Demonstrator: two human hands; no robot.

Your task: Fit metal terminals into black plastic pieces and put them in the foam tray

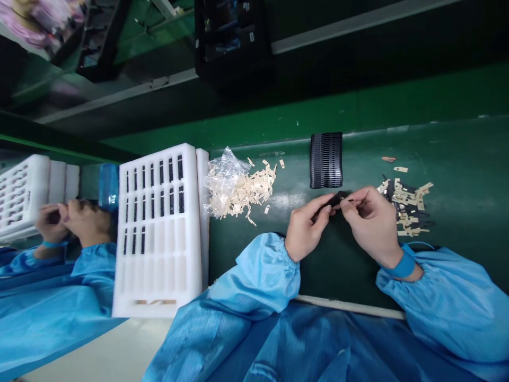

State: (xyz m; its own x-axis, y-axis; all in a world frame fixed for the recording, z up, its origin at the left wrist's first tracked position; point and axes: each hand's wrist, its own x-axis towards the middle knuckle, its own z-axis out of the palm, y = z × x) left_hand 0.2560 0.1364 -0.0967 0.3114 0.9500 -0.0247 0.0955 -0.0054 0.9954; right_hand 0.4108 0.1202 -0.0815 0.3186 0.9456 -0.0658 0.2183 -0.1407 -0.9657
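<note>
My left hand point(308, 225) is closed on a small black part point(337, 199), which tilts up to the right between thumb and fingers. Close against its right end, my right hand point(371, 220) is pinched; whatever sits between its fingertips is too small to make out. Just behind the hands stands a neat stack of thin black parts point(326, 160). A loose pile of cream and black strips point(409, 207) lies to the right of my right hand. Left of my hands, cream-coloured small pieces point(254, 188) spill beside a clear plastic bag point(226, 175).
A white foam tray point(191, 276) with slots, several holding black parts, stands at the left. Beyond it, a co-worker's hands point(85, 220) work near another white foam tray point(40, 185). Dark bins point(234, 42) sit on the shelf above the green worktop point(469, 175).
</note>
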